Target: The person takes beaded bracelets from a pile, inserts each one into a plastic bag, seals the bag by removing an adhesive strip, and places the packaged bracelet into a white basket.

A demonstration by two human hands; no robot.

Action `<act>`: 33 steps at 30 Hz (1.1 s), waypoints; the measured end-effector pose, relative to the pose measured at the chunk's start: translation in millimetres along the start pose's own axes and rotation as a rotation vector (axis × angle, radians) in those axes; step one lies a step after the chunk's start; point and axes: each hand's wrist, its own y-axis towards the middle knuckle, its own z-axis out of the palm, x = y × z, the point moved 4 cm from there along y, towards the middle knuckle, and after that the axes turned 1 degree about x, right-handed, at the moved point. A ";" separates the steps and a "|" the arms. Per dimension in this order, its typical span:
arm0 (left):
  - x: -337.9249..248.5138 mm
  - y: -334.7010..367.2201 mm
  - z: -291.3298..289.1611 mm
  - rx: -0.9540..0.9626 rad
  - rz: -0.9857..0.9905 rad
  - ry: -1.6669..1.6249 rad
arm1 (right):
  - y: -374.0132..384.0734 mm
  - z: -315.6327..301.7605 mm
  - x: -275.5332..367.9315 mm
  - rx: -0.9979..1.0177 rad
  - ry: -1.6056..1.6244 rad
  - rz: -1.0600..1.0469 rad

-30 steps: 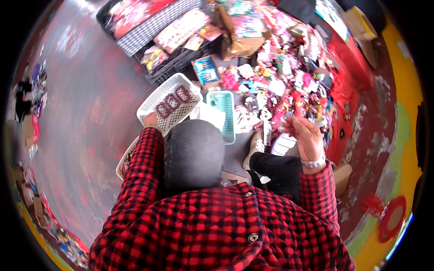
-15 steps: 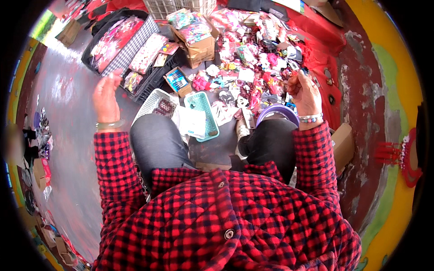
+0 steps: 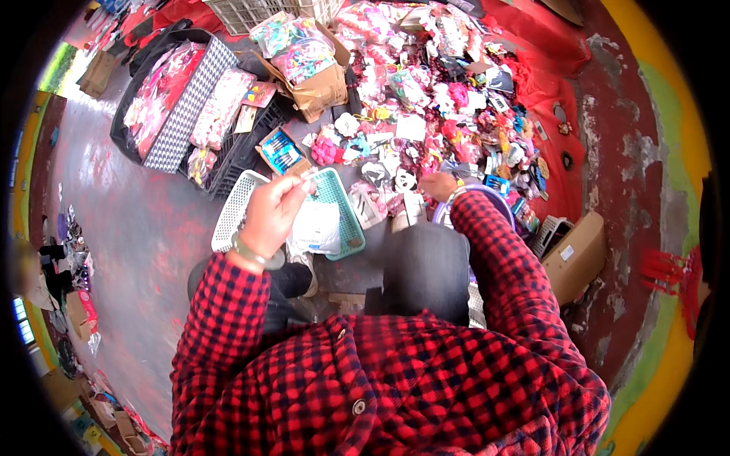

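My left hand (image 3: 272, 216) is raised above the baskets, thumb and fingers pinched together; whatever may be between them is too small to make out. Beneath it are a white plastic basket (image 3: 230, 216) and a teal basket (image 3: 350, 224). A white plastic packet (image 3: 317, 229) lies across the teal basket's near part. Reaching forward, my right hand (image 3: 439, 186) is at the near edge of a heap of hair accessories (image 3: 456, 121), beside a purple basin (image 3: 502, 204). Its fingers are smeared and partly hidden, so their grip does not show.
At the left stand a houndstooth-sided box (image 3: 190, 99) of packed goods and a black crate (image 3: 243, 144). A cardboard box (image 3: 319, 95) of bagged items and a small box (image 3: 281, 156) of blue packets are behind the baskets. Another cardboard box (image 3: 582, 254) leans at the right.
My left hand has moved right and nearer, over the baskets. My right hand has moved left and down to the heap's edge beside the basin. My legs have shifted.
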 end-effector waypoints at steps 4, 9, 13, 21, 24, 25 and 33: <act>-2.4 2.5 -2.8 0.083 -0.134 0.054 | 52.6 30.2 21.8 0.242 -0.006 0.242; 8.7 5.1 -3.1 0.088 -0.115 0.026 | 89.7 85.1 -5.2 0.331 -0.466 -0.195; 23.7 11.0 -2.7 0.105 -0.189 -0.047 | 100.9 108.1 -42.6 0.112 0.000 0.337; 16.7 9.3 6.1 0.112 -0.192 0.038 | 81.8 42.5 -23.7 -0.099 0.277 0.626; 11.5 9.0 8.8 0.119 -0.157 0.055 | 67.4 5.7 -16.8 -0.349 0.226 0.461; 10.3 8.0 9.3 0.121 -0.154 0.067 | 64.2 -12.0 -9.8 -0.280 0.363 0.466; 13.9 7.8 24.5 0.111 0.011 0.020 | 25.7 -119.0 69.8 -0.175 1.376 0.187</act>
